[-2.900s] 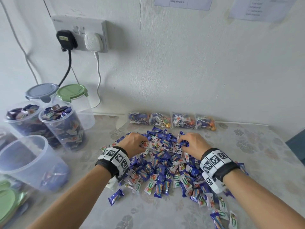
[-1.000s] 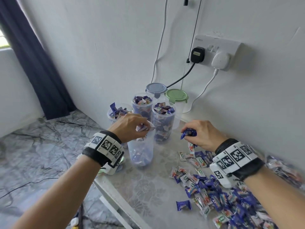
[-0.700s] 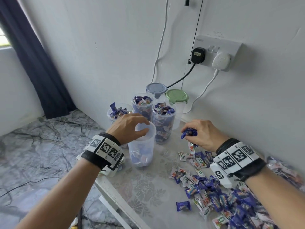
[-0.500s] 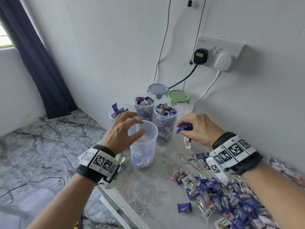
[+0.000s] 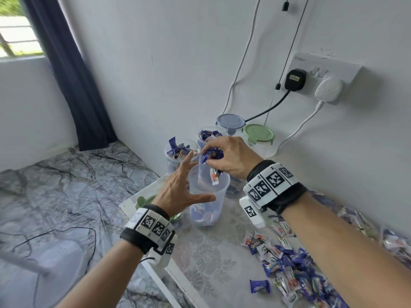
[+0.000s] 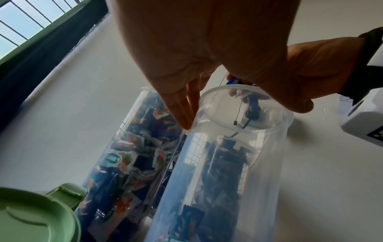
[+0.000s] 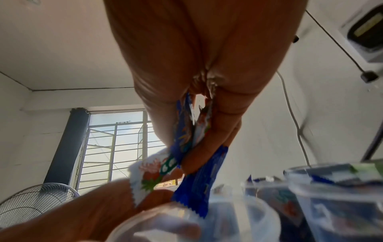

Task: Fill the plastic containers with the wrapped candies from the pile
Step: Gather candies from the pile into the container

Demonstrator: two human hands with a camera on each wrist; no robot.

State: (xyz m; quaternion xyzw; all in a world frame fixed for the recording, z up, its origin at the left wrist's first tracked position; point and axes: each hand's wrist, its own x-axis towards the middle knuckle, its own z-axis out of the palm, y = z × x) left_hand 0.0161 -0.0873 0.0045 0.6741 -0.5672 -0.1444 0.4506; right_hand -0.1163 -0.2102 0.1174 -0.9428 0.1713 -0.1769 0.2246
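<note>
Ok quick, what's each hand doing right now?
Left hand: open, fingers spread beside the clear container, holding nothing.
Right hand: closed on wrapped candies over that container.

The right hand (image 5: 231, 157) has carried its candies (image 5: 212, 155) from beside the pile to over the open container (image 5: 208, 196); the left hand (image 5: 178, 192), fingers spread, has moved to that container's side.

Left hand (image 5: 178, 192) spread, fingers straight, thumb out to the right. Right hand (image 5: 231, 157) raised beyond it, fingers curled down, pinching shut.
</note>
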